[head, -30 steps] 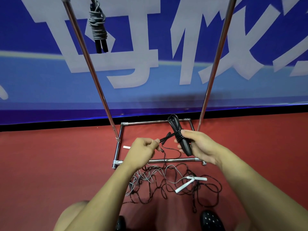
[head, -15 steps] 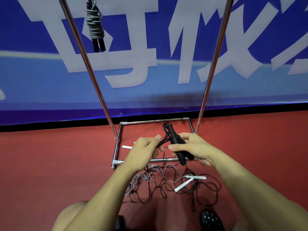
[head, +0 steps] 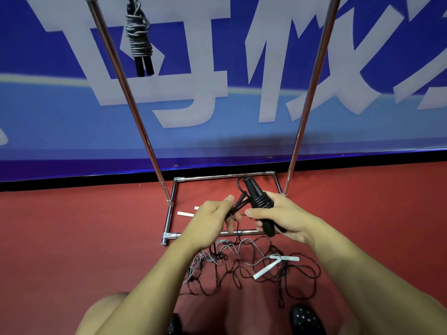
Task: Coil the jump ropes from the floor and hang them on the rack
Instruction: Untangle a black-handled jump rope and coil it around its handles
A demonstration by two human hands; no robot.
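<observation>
My right hand [head: 280, 217] grips the two black handles of a black jump rope [head: 256, 197], with cord wound round them. Close beside it, my left hand [head: 212, 220] pinches the black cord where it leaves the handles. Below my hands, loose black and grey ropes [head: 244, 269] lie tangled on the red floor, with white handles [head: 273, 263] among them. A coiled grey rope with black handles [head: 139, 37] hangs from the chrome rack [head: 135, 110] at the top left.
The rack's base frame [head: 169, 213] sits on the floor just past my hands, with a white handle [head: 185, 213] inside it. Its right upright [head: 307, 112] rises before a blue banner. My black shoes [head: 306, 320] and a knee show at the bottom.
My hands have come closer together. The right hand lowered and tilted the black handles, and more cord now sits wound round them. The view shifted slightly.
</observation>
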